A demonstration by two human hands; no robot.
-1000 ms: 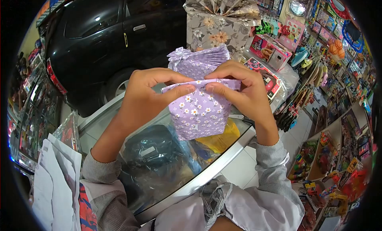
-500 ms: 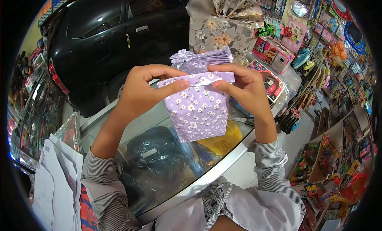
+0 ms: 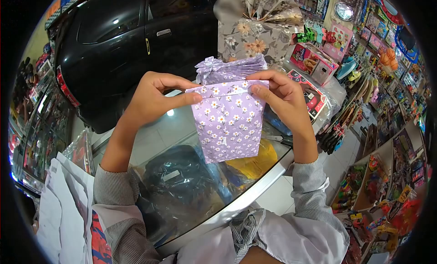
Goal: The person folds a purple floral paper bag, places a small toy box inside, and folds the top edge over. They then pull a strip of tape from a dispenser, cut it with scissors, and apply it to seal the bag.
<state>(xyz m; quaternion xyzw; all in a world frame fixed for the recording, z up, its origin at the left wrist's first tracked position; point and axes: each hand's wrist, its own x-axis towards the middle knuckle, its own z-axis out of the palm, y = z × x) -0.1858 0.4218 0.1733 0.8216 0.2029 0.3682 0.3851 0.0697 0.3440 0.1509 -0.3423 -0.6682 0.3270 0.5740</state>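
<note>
A purple paper gift bag with white daisies (image 3: 230,123) hangs upright between my hands above the glass counter. Its top edge is folded over into a flat band. My left hand (image 3: 157,98) pinches the left end of that band between thumb and fingers. At the right end, my right hand (image 3: 284,95) pinches the band the same way, thumb in front and fingers behind. Just behind the bag stands another purple daisy-wrapped package (image 3: 218,69), with a pleated fan and a bow on top; its lower part is hidden.
Plastic-wrapped dark goods (image 3: 175,173) lie under the counter's glass, beside a yellow packet (image 3: 255,159). Scissors (image 3: 280,138) rest at the right. A large floral-wrapped gift (image 3: 255,36) and boxed toys (image 3: 312,61) stand behind. White paper sheets (image 3: 63,205) are at lower left; a black car (image 3: 114,45) stands beyond.
My left hand has slid outward to the left end of the folded band, and my right thumb has shifted slightly right and up. The bag's front looks flatter and straighter.
</note>
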